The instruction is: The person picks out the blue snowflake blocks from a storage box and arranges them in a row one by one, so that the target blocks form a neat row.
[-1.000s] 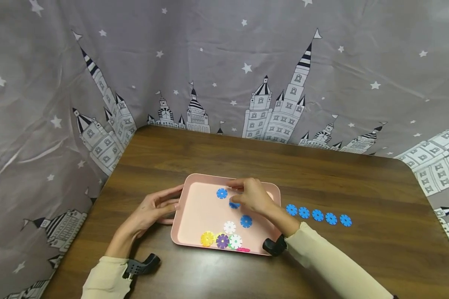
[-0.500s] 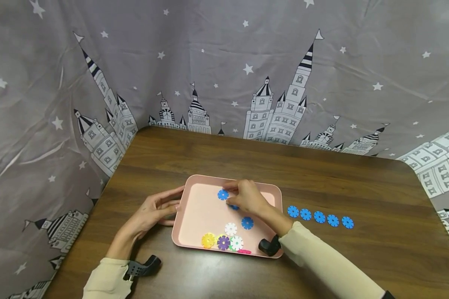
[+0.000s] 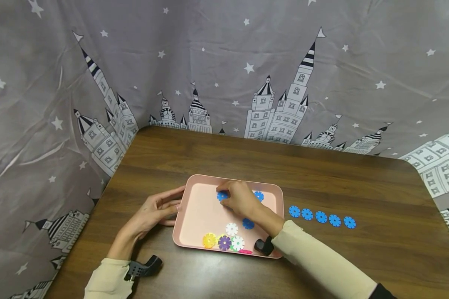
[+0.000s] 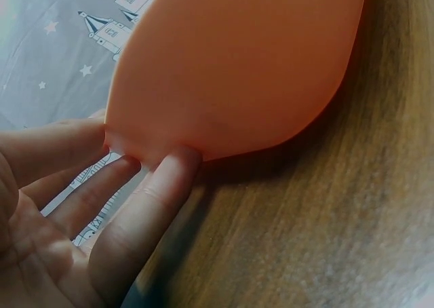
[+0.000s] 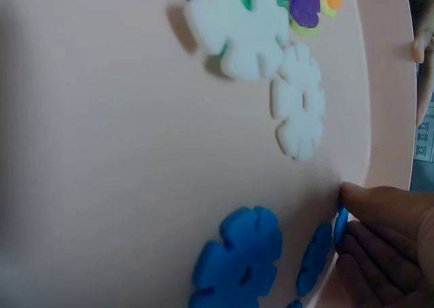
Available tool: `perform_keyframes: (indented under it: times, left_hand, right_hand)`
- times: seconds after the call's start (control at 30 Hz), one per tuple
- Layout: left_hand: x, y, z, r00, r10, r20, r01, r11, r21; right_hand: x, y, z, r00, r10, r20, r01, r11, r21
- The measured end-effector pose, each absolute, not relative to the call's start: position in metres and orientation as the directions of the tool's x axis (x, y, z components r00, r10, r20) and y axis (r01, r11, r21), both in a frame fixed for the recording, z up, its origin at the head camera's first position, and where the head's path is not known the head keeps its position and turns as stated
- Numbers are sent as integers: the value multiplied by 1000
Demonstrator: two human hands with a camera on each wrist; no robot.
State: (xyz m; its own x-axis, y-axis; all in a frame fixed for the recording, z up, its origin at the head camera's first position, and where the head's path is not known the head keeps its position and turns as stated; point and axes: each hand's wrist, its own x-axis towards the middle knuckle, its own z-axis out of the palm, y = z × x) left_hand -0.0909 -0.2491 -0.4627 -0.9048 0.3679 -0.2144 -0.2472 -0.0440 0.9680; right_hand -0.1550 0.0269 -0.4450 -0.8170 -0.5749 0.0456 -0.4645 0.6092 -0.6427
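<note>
My right hand reaches into the pink tray, thumb and fingertips at the edges of a blue snowflake disc near the back wall. In the right wrist view the thumb and fingers pinch a blue disc, seen nearly edge-on. Another blue snowflake disc lies to the right of the hand, and one more blue disc is below the wrist. My left hand holds the tray's left side, thumb at the rim; the left wrist view shows its thumb against the pink wall.
Along the tray's front lie white discs, a yellow disc, a purple disc and a pink piece. Several blue discs form a row on the wooden table right of the tray. A grey castle-print curtain hangs behind.
My right hand has shifted left inside the tray, onto the leftmost blue disc. A blue disc at the tray's right has come into sight. My left hand stays on the tray.
</note>
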Motion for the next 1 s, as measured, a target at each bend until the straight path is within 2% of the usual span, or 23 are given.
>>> perform_keyframes:
  times: [0.33,0.67,1.0]
  left_hand:
    - [-90,-250,-462,-907,361,-215,-242,-29,970]
    - [-89,-251,-460,-913,346,-214,-229,-2,974]
    - [-89,-248,-461,-909,358,-212,-231,-10,973]
  right_hand:
    - [-154,23,-448,-796,-591,132,-551,617,-562]
    - [-151,32,-437,-818,-543,187,-539,611,-580]
    - [-139,66,-423,-854,-462,239,-508,648,-567]
